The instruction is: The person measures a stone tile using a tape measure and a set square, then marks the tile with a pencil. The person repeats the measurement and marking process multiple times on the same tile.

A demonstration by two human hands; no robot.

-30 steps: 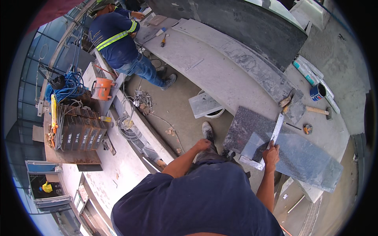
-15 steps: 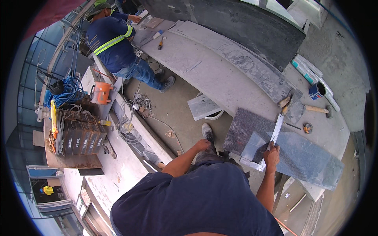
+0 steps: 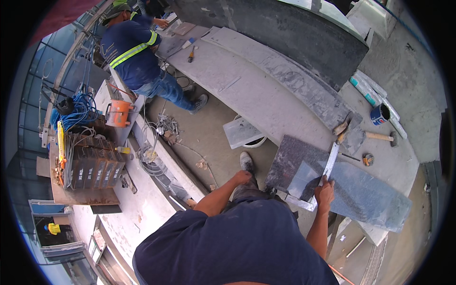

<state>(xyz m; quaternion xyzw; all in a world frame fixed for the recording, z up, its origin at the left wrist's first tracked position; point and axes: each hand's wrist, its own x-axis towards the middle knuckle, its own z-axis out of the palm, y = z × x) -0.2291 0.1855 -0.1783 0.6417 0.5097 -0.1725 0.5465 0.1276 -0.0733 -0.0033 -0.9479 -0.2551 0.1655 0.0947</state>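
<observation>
My right hand (image 3: 324,194) is closed on an L-shaped metal square (image 3: 331,163), its long arm pointing away from me across stone slabs. Under the square are a dark speckled slab (image 3: 290,159) and a long blue-grey slab (image 3: 375,192), both on the pale worktop. My left hand (image 3: 242,177) rests by my left leg, its fingers curled with nothing visible in them. Just beyond the square's far end lies a wooden-handled tool (image 3: 340,128). To its right are a hammer (image 3: 380,136), a small round orange-and-black object (image 3: 367,159) and a thin dark rod (image 3: 349,156).
A blue can (image 3: 379,115) stands near wrapped tubes (image 3: 380,97) at the right. A bucket (image 3: 255,142) with a grey offcut (image 3: 241,131) over it sits below the worktop's edge. Far left, a co-worker (image 3: 134,52) leans over the bench. Cables (image 3: 154,152) and stacked weights (image 3: 95,164) are at left.
The whole view has shifted slightly. My right hand keeps its grip on the square, which lies in nearly the same place on the slabs. My left hand stays by my leg.
</observation>
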